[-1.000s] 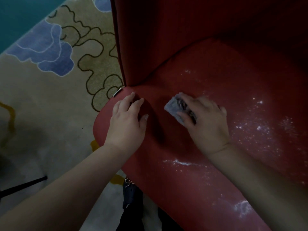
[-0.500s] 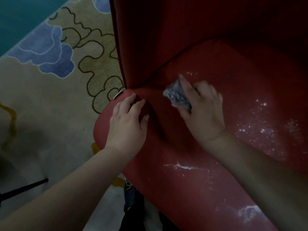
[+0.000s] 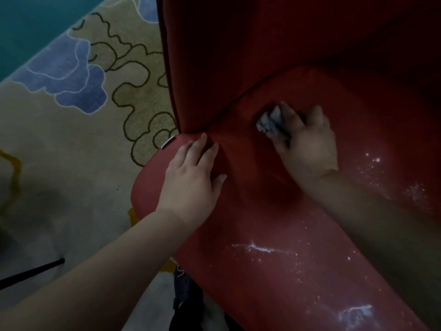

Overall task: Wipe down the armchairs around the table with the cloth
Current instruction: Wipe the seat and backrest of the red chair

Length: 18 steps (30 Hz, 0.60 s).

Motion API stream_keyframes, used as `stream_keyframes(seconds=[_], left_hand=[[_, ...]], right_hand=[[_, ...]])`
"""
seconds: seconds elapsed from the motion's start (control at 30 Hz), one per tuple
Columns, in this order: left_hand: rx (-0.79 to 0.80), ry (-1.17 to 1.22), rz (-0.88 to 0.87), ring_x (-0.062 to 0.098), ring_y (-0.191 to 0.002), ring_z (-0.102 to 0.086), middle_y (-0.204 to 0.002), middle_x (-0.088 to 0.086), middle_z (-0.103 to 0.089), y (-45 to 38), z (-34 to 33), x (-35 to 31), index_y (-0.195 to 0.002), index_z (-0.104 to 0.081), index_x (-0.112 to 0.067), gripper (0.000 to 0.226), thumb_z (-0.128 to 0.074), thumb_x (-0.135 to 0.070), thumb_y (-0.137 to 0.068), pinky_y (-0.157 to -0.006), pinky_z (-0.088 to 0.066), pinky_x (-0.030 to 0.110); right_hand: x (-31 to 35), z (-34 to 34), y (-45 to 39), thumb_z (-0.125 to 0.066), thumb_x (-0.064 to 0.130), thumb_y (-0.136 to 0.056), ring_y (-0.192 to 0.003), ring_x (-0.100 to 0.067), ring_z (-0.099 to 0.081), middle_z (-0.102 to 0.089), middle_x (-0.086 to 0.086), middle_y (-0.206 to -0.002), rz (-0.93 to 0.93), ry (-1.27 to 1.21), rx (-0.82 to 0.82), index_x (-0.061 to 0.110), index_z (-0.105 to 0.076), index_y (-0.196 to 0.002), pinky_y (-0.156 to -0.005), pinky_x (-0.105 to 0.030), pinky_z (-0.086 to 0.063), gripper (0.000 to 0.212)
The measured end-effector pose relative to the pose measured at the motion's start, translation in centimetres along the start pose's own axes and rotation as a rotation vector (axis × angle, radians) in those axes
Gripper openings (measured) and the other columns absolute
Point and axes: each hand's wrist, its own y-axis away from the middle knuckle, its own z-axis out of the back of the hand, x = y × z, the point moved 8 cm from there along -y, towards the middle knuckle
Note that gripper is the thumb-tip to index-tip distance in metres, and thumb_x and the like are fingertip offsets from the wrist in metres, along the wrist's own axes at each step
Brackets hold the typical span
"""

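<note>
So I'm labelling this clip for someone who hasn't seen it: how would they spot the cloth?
Start at the red armchair that fills the right of the view, and find its seat near the seam with the back. There the right hand grips the cloth, a small crumpled wad. It is the only pale grey thing on the red seat; the white specks nearby are flat and scattered.

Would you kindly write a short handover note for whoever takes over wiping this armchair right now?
Right hand grips the grey cloth, pressed on the red armchair seat near the backrest seam.
Left hand rests flat on the seat's left edge, holding nothing.
Done: the patch around the cloth looks free of powder.
Left: white powder streaks at the front and specks at the right of the seat.
</note>
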Motion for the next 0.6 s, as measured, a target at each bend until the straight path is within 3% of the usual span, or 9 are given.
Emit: stream_keyframes(seconds=[0.13,0.23,0.3,0.4,0.5,0.6], left_hand=[[0.021,-0.048,-0.008,0.026,-0.143,-0.015,-0.157,0.003,-0.018,0.1,-0.5,0.0,-0.148,-0.030,-0.021,0.070,-0.055,-0.045,-0.088,-0.116,-0.020,0.042],[0.011,-0.051,0.006,0.024,-0.144,-0.013,-0.158,0.002,-0.017,0.3,-0.9,0.0,-0.148,-0.029,-0.021,0.070,-0.055,-0.045,-0.088,-0.117,-0.017,0.040],[0.006,-0.053,0.010,0.024,-0.144,-0.013,-0.158,0.002,-0.016,0.2,-1.0,0.0,-0.148,-0.029,-0.021,0.069,-0.055,-0.045,-0.088,-0.117,-0.016,0.039],[-0.004,-0.046,0.000,0.024,-0.144,-0.014,-0.157,0.002,-0.019,0.2,-0.9,0.0,-0.147,-0.030,-0.022,0.069,-0.054,-0.046,-0.088,-0.117,-0.017,0.039],[0.004,-0.045,0.001,0.023,-0.144,-0.014,-0.157,0.002,-0.019,0.2,-0.6,-0.1,-0.147,-0.030,-0.022,0.070,-0.054,-0.047,-0.087,-0.117,-0.016,0.038],[0.004,-0.055,-0.005,0.024,-0.143,-0.015,-0.157,0.002,-0.020,0.2,-0.6,-0.1,-0.147,-0.031,-0.021,0.070,-0.057,-0.045,-0.087,-0.116,-0.016,0.037]], right_hand=[[4.7,-0.9,3.8,-0.071,0.019,-0.082,-0.090,-0.036,-0.055,-0.052,-0.020,-0.104,0.244,-0.179,0.076,0.012,-0.052,-0.136,-0.076,-0.044,-0.052,0.058],[6.9,-1.4,1.2,-0.068,0.019,-0.084,-0.095,-0.037,-0.053,-0.054,-0.018,-0.107,0.393,-0.120,0.062,0.019,-0.053,-0.136,-0.077,-0.043,-0.045,0.054],[5.8,-1.4,-2.2,-0.059,0.027,-0.090,-0.101,-0.038,-0.048,-0.050,-0.018,-0.112,0.322,-0.034,0.016,0.024,-0.049,-0.139,-0.077,-0.040,-0.038,0.050],[1.0,-0.9,-3.6,-0.052,0.035,-0.094,-0.108,-0.039,-0.046,-0.048,-0.022,-0.119,0.104,0.032,-0.038,0.028,-0.045,-0.142,-0.084,-0.043,-0.038,0.049],[-1.7,0.7,0.7,-0.059,0.025,-0.091,-0.100,-0.041,-0.050,-0.051,-0.025,-0.111,-0.046,-0.056,-0.124,0.017,-0.052,-0.137,-0.085,-0.047,-0.044,0.047],[1.5,0.0,4.8,-0.072,0.012,-0.079,-0.086,-0.038,-0.055,-0.055,-0.021,-0.097,0.147,-0.149,-0.069,0.009,-0.063,-0.123,-0.073,-0.047,-0.050,0.046]])
